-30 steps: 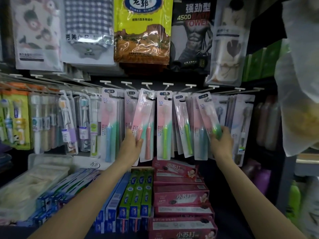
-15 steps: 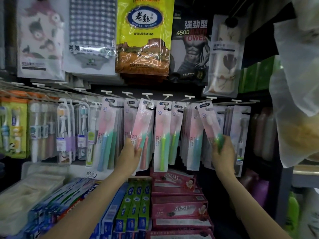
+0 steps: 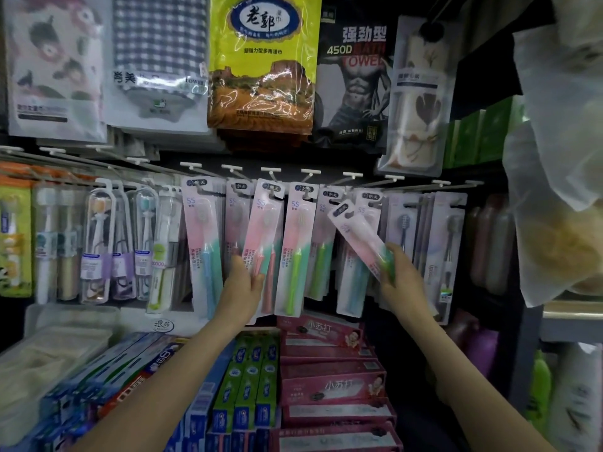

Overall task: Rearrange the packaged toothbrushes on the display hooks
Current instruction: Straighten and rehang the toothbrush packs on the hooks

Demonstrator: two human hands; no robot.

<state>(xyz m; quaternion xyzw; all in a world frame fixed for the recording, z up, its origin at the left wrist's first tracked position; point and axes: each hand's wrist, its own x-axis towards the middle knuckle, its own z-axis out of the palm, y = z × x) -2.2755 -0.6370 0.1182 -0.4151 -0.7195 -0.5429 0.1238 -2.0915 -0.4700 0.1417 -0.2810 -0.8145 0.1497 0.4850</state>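
A row of pink-and-teal packaged toothbrushes hangs from white-tipped display hooks (image 3: 310, 171). My left hand (image 3: 243, 282) grips the lower part of a pack with a red toothbrush (image 3: 265, 236), which still hangs from its hook and tilts slightly. My right hand (image 3: 399, 275) holds a pack with a green toothbrush (image 3: 360, 234) by its bottom end. That pack is off its hook and leans up to the left in front of the hanging packs. A green-brush pack (image 3: 297, 249) hangs between my hands.
Towel packs (image 3: 262, 63) hang on the row above. Clear-cased toothbrushes (image 3: 98, 246) hang at the left, grey ones (image 3: 448, 249) at the right. Toothpaste boxes (image 3: 329, 380) are stacked below. A large plastic bag (image 3: 561, 158) hangs at the right.
My right hand has pulled its green-brush pack off the hook and tilted it further left. The left hand keeps its grip on the red-brush pack. The view has moved closer and tilted down.
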